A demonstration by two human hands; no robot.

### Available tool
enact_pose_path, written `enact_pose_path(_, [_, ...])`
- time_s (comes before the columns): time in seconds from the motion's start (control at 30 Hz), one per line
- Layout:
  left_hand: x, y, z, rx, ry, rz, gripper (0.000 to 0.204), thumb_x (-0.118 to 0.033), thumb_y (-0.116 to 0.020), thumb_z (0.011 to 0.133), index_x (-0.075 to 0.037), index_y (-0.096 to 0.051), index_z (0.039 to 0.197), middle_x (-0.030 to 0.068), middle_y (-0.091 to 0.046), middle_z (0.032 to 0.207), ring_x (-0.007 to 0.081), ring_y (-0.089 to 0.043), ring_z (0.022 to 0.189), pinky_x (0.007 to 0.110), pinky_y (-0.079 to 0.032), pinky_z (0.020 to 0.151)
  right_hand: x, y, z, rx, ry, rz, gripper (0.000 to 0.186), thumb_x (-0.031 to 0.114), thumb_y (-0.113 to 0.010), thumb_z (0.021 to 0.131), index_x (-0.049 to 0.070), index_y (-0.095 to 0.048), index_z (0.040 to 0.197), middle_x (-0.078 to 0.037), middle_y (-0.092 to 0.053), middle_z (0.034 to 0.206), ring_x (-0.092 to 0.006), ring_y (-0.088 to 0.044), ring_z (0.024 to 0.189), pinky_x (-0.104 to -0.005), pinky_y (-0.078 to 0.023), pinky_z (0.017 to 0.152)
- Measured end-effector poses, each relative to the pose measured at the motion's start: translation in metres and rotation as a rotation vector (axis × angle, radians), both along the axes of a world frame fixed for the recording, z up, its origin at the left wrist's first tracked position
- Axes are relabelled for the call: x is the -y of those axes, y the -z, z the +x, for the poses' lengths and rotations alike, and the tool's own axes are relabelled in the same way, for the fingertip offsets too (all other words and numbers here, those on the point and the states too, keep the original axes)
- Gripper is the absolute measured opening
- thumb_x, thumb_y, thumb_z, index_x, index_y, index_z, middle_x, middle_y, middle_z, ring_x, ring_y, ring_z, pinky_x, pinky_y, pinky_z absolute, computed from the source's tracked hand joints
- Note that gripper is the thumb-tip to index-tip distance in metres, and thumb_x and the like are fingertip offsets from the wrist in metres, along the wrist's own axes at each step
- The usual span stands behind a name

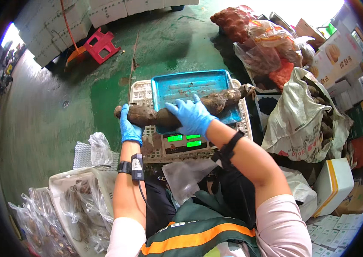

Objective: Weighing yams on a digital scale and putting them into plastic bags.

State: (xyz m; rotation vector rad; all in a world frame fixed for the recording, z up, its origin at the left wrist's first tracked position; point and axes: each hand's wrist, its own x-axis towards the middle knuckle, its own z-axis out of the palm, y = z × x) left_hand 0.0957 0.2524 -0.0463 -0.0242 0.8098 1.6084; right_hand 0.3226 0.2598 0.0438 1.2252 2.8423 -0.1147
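Observation:
A long, mud-brown lotus root [220,102] with several segments lies aslant over a blue tray [190,79], its left end sticking out past the tray. My left hand [130,127], in a blue glove, grips the root near that left end. Over its middle, my right hand [191,118], gloved in blue too, is closed on the root from above; its fingers are partly hidden. The tray rests on a digital scale [177,147] with lit green displays. A white plastic crate [140,91] stands under the scale. Bits of mud lie in the tray.
At my right stands a white woven sack [292,115] full of roots; mesh and plastic bags [271,40] lie behind it. A foam box [333,188] sits at lower right. At lower left is a bin [61,188] with bagged roots. A red stool [101,46] lies on the green floor.

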Motion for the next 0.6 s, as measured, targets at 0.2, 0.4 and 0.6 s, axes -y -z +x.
enact_pose_path(0.2, [-0.007,-0.013,0.009,-0.216,-0.287,-0.067,0.057,-0.027,-0.072,0.071,-0.007,-0.044,0.117,0.0095,-0.055,0.106,0.0259,-0.057,0.093,0.042,-0.051,0.081,-0.003,-0.005,-0.008,-0.104,0.146,-0.073,0.057,0.04,-0.068,0.064,0.019,-0.05,0.115,-0.016,-0.058,0.096,-0.0349,-0.059,0.091,-0.0524,-0.039,0.08])
enact_pose_path(0.4, [0.019,-0.081,0.064,-0.7,-0.463,0.168,0.059,-0.021,-0.074,0.074,-0.002,-0.043,0.12,0.0088,-0.051,0.114,0.0202,-0.055,0.099,0.035,-0.046,0.087,-0.008,0.002,-0.016,-0.118,0.156,-0.102,0.051,0.04,-0.066,0.064,0.018,-0.055,0.108,-0.016,-0.06,0.095,-0.0334,-0.06,0.089,-0.0507,-0.039,0.081])
enact_pose_path(0.6, [0.02,-0.107,0.07,-0.74,-0.528,0.373,0.051,-0.016,-0.072,0.076,-0.003,-0.045,0.118,0.0071,-0.053,0.109,0.0169,-0.054,0.099,0.032,-0.043,0.089,-0.009,-0.001,-0.034,-0.017,0.192,-0.165,0.069,0.046,-0.065,0.067,0.016,-0.045,0.126,-0.017,-0.055,0.112,-0.0335,-0.054,0.105,-0.0551,-0.027,0.099])
